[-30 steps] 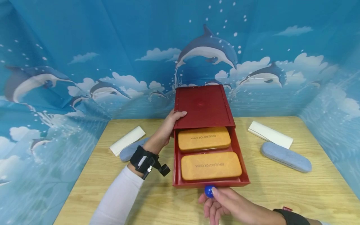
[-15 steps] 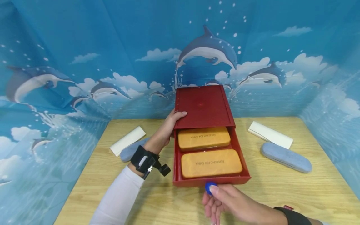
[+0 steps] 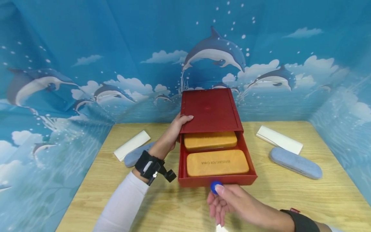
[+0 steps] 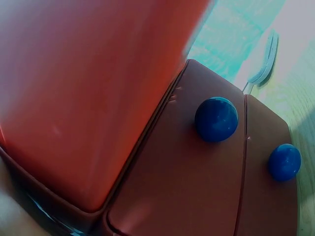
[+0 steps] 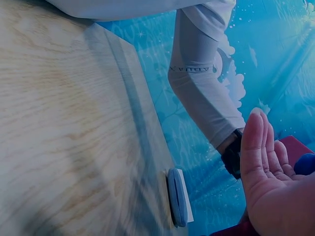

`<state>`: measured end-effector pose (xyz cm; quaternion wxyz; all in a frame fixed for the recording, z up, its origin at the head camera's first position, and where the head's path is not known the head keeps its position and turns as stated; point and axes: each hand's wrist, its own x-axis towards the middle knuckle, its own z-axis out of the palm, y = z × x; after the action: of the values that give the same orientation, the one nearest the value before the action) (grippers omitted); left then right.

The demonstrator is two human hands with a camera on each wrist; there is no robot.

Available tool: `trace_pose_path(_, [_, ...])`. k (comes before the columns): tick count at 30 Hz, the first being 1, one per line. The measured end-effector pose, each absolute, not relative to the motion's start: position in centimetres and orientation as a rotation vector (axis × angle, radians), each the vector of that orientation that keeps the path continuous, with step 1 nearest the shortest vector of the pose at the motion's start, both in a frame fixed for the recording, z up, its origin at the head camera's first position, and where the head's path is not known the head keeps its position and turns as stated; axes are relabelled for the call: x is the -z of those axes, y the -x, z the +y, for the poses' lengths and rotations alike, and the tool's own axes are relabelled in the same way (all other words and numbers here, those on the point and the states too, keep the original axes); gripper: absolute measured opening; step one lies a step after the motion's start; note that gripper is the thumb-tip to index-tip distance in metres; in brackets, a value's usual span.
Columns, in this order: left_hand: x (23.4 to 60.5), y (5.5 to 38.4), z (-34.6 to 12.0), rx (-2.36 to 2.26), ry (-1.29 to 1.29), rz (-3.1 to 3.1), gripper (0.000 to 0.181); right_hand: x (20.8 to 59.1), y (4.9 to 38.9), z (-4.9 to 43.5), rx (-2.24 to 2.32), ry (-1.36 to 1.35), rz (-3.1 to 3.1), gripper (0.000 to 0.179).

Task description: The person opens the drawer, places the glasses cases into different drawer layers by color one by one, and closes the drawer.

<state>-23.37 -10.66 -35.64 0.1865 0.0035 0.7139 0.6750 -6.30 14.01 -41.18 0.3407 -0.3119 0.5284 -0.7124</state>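
A red drawer box stands at mid-table in the head view, its top drawer pulled partly out. Inside lie two orange-yellow oblong cases, the front one in full view and the rear one partly hidden under the box top. My left hand grips the box's left side, thumb over the top edge. With thumb and index finger, my right hand pinches the drawer's blue knob; the other fingers hang loosely below. Two lower drawers with an upper knob and a lower knob show in the left wrist view.
Left of the box, a white folded piece lies beside a blue-grey case, partly behind my left forearm. A similar white piece and blue-grey case lie to the right. A dolphin-print curtain encloses the table.
The drawer has slid inward, away from me, with my right hand on its knob. More of the rear case is covered by the box top. My left hand stays in place.
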Motion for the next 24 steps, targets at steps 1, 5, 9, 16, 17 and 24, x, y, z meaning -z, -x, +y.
trace_pose_path(1, [35.6, 23.4, -10.6, -1.901, -0.008, 2.009, 0.066, 41.1, 6.4, 14.0, 1.853, 0.81, 1.383, 0.049])
trace_pose_path(5, [35.6, 23.4, -10.7, -1.906, -0.013, 2.009, 0.065, 40.9, 6.8, 13.9, 1.844, 0.797, 1.414, 0.049])
trace_pose_path(9, [35.7, 23.4, -10.7, -1.911, -0.013, 2.004, 0.065, 40.7, 7.2, 13.8, 1.837, 0.779, 1.45, 0.049])
trace_pose_path(16, [35.7, 23.4, -10.6, -1.904, -0.012, 2.001, 0.066, 40.6, 7.9, 13.5, 1.841, 0.758, 1.503, 0.05])
trace_pose_path(17, [35.7, 23.5, -10.6, -1.904, -0.011, 2.0, 0.066, 40.6, 8.1, 13.5, 1.842, 0.76, 1.512, 0.05])
trace_pose_path(24, [35.7, 23.5, -10.6, -1.899, -0.002, 1.999, 0.069, 40.3, 9.0, 13.0, 1.84, 0.732, 1.555, 0.054])
